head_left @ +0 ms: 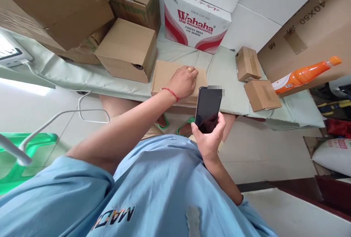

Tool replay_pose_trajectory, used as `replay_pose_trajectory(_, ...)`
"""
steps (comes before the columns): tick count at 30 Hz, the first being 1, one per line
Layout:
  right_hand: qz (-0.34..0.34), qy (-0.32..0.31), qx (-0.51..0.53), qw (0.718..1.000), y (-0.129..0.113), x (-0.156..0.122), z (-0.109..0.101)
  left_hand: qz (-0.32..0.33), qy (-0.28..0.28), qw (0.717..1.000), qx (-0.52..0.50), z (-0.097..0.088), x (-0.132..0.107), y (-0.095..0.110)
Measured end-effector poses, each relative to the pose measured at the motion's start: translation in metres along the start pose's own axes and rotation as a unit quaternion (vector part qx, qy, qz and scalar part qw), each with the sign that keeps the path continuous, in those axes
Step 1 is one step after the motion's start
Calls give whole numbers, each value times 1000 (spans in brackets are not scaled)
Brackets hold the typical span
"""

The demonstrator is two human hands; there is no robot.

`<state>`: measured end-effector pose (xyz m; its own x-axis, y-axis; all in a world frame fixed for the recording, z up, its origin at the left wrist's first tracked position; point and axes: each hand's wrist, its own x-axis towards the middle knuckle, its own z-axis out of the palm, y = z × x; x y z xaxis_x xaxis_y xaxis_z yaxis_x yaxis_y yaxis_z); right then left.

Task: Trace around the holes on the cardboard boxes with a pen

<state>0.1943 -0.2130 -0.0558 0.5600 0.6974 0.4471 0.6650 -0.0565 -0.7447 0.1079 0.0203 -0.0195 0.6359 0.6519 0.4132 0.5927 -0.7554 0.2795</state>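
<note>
My right hand (pixel 210 138) grips a black smartphone (pixel 207 109) by its lower end, thumb along one edge and fingers along the other. The phone's screen looks dark, and it stands tilted up in front of my body. On top of a flat brown cardboard box (pixel 164 74) rests my left hand (pixel 184 80), knuckles up, with a ring and a red bracelet. Its fingers are curled downward, so the fingertips and anything under them are hidden. The flat box lies at the front edge of a table with a pale green cover (pixel 223 72).
A carton (pixel 127 49) and several bigger boxes stand left of the flat box. Behind it is a white and red Wahaha water carton (pixel 196 21). Two small boxes (pixel 262 94) and an orange bottle (pixel 304 74) are at right. A green stool (pixel 30 156) stands lower left.
</note>
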Motion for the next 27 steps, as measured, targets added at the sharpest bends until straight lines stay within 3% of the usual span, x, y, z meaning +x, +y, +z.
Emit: replay_pose_trajectory(27, 39, -28, 25, 999, 2, -4, 5, -28, -16, 999, 10, -5, -1, 8)
